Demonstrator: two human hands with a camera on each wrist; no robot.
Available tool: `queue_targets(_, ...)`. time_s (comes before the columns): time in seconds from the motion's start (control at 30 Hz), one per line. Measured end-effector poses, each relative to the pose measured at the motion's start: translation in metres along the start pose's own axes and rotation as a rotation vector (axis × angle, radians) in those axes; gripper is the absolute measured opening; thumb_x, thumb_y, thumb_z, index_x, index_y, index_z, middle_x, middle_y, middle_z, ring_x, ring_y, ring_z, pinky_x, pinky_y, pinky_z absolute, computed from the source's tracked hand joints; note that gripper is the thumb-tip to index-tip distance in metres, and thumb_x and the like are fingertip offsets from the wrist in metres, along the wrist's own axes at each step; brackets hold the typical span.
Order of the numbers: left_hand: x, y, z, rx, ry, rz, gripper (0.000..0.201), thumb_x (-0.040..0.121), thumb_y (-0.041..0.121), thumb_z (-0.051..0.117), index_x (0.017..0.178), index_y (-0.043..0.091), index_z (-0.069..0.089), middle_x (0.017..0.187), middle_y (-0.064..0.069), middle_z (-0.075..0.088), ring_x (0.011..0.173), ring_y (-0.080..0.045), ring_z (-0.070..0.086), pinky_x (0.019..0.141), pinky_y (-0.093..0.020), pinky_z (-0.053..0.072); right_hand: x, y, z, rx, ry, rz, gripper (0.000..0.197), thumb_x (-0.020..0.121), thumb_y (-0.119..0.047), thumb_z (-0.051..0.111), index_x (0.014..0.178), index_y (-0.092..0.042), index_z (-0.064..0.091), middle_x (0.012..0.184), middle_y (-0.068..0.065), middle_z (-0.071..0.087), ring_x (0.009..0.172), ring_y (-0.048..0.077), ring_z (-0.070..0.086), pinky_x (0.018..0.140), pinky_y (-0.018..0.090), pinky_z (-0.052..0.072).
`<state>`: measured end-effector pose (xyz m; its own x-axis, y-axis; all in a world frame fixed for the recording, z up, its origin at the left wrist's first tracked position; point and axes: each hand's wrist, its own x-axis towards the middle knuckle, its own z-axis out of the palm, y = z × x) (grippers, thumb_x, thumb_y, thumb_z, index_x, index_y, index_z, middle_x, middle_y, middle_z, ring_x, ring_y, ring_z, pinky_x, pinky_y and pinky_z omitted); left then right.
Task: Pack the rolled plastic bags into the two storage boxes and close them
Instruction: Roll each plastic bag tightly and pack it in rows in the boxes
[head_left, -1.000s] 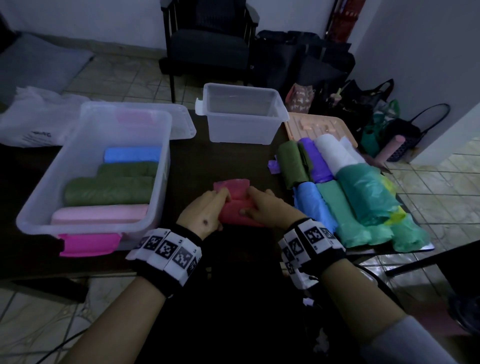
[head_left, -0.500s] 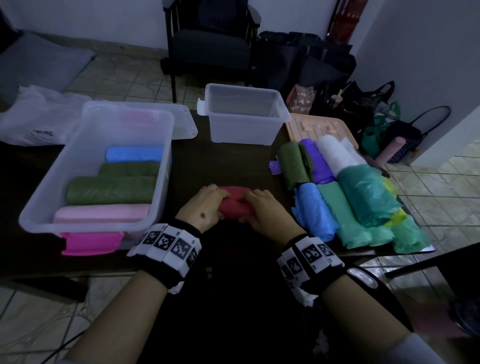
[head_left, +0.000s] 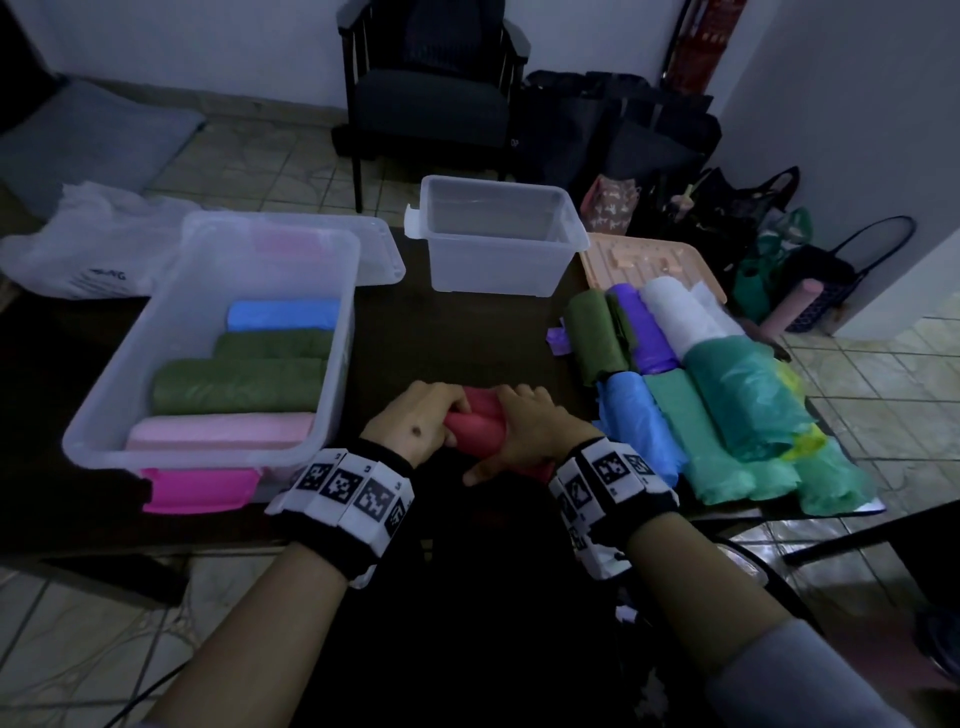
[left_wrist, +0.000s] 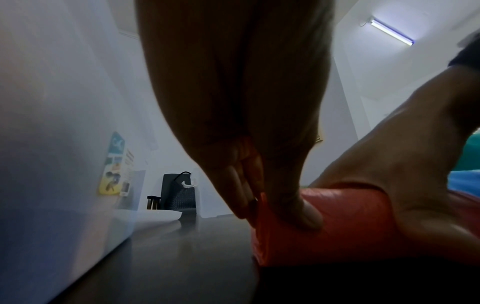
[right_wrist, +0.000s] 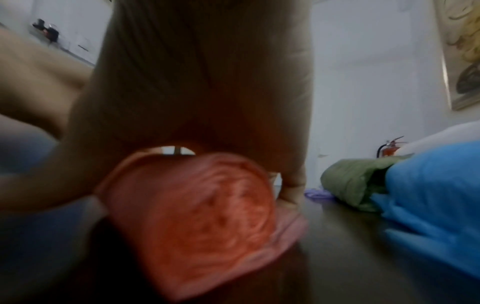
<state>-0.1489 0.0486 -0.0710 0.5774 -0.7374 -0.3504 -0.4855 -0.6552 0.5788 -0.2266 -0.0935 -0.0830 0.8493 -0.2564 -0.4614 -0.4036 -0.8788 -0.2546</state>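
Red roll of bags (head_left: 475, 423) lies on the dark table (head_left: 447, 332) near its front edge, long axis left-right, left hand (head_left: 415, 418) and right hand (head_left: 524, 428) both curled over it; large box (head_left: 332, 374), part-filled, sits nearer the left hand.
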Motion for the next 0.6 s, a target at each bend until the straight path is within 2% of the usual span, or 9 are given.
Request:
queue_targets(0.13, 0.003, 0.000, -0.002, 0.004, -0.012, 0.013, 0.030, 0.085, 0.005, 0.058, 0.107, 0.026, 0.058, 0.114, -0.003, 0.055, 0.099, -0.016, 0.055, 0.090, -0.033, 0.045, -0.006, -0.003, 0.007, 0.042, -0.001, -0.065, 0.084, 0.071, -0.064, 0.066, 0.135, -0.019, 0.035, 0.127, 0.008, 0.037, 0.120, 0.027, 0.037, 0.101, 0.043, 0.038)
queue_targets(0.23, 0.004, 0.004, -0.003, 0.020, -0.007, 0.007, 0.030, 0.087, 0.002, 0.054, 0.108, 0.021, 0.061, 0.109, -0.005, 0.060, 0.091, -0.013, 0.054, 0.085, -0.029, 0.044, -0.016, -0.004, 0.020, -0.039, 0.116, -0.113, 0.073, 0.082, -0.061, 0.055, 0.136, -0.016, 0.035, 0.128, 0.009, 0.039, 0.118, 0.025, 0.040, 0.095, 0.039, 0.040)
queue_targets(0.3, 0.005, 0.007, -0.003, 0.050, -0.012, 0.008, 0.030, 0.088, 0.001, 0.052, 0.111, 0.019, 0.060, 0.110, -0.006, 0.060, 0.091, -0.013, 0.055, 0.082, -0.027, 0.043, -0.023, -0.004, 0.028, -0.084, 0.194, -0.141, 0.067, 0.088, -0.057, 0.049, 0.139, -0.017, 0.032, 0.130, 0.007, 0.042, 0.118, 0.023, 0.042, 0.092, 0.036, 0.039)
queue_targets(0.37, 0.005, 0.009, -0.003, 0.069, -0.045, -0.013, 0.031, 0.089, 0.003, 0.053, 0.115, 0.019, 0.058, 0.113, -0.005, 0.059, 0.097, -0.015, 0.056, 0.083, -0.027, 0.044, -0.028, -0.003, 0.033, -0.085, 0.238, -0.154, 0.062, 0.091, -0.054, 0.045, 0.140, -0.018, 0.031, 0.131, 0.006, 0.043, 0.118, 0.022, 0.043, 0.093, 0.035, 0.039)
queue_targets(0.47, 0.002, 0.014, -0.005, 0.041, -0.080, -0.036, 0.034, 0.091, 0.010, 0.055, 0.123, 0.020, 0.056, 0.125, -0.005, 0.056, 0.110, -0.017, 0.055, 0.095, -0.031, 0.044, -0.032, -0.002, 0.034, -0.061, 0.266, -0.160, 0.056, 0.093, -0.050, 0.043, 0.138, -0.018, 0.033, 0.130, 0.005, 0.045, 0.117, 0.021, 0.044, 0.093, 0.034, 0.039)
queue_targets(0.53, -0.006, 0.024, -0.014, 0.003, -0.079, -0.037, 0.040, 0.095, 0.023, 0.051, 0.135, 0.022, 0.048, 0.138, -0.003, 0.048, 0.122, -0.019, 0.048, 0.102, -0.031, 0.037, -0.031, -0.003, 0.031, 0.024, 0.279, -0.162, 0.052, 0.094, -0.046, 0.046, 0.134, -0.015, 0.038, 0.126, 0.006, 0.047, 0.115, 0.022, 0.046, 0.092, 0.034, 0.039)
queue_targets(0.6, -0.017, 0.038, -0.032, -0.058, -0.051, -0.014, 0.045, 0.098, 0.034, 0.044, 0.140, 0.020, 0.041, 0.144, -0.002, 0.042, 0.130, -0.019, 0.041, 0.104, -0.030, 0.032, -0.027, -0.006, 0.027, 0.193, 0.309, -0.178, 0.045, 0.093, -0.040, 0.051, 0.125, -0.010, 0.046, 0.118, 0.010, 0.053, 0.107, 0.024, 0.051, 0.086, 0.032, 0.039)
